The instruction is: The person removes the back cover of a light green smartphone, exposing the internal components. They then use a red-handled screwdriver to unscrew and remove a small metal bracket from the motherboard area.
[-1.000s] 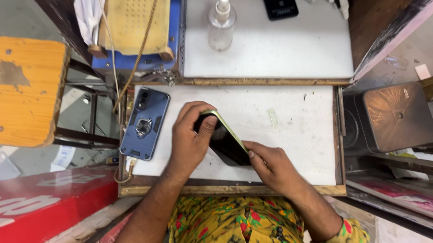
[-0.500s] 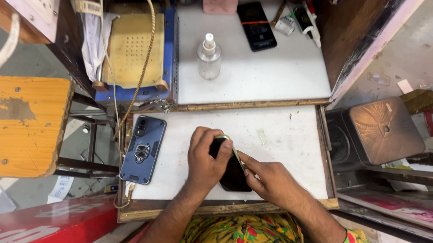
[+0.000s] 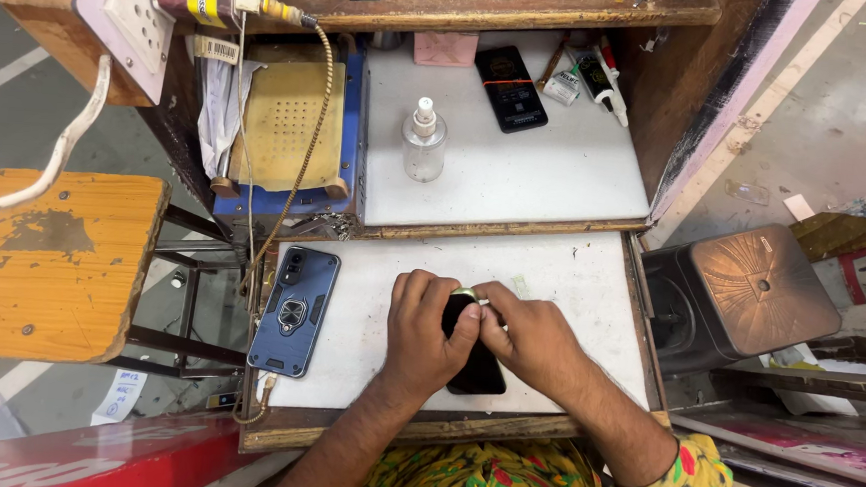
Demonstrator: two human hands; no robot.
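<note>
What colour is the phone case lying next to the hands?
The rectangular phone case with a ring holder is blue with darker panels, lying on the white work surface; the head view shows it.

— What is the lower white counter (image 3: pixel 571 282) carrying?

— A blue phone case (image 3: pixel 294 310) is lying face down near its left edge, and a black phone (image 3: pixel 475 368) is resting flat near the front, well apart from the case.

— And the upper white counter (image 3: pixel 577 182)?

— A clear spray bottle (image 3: pixel 423 143) is standing upright near its left side. A second black phone (image 3: pixel 511 88) is lying flat behind it, a pink pad (image 3: pixel 442 48) is sitting at the back, and small tubes (image 3: pixel 588 78) are lying beside that phone, on the right.
</note>
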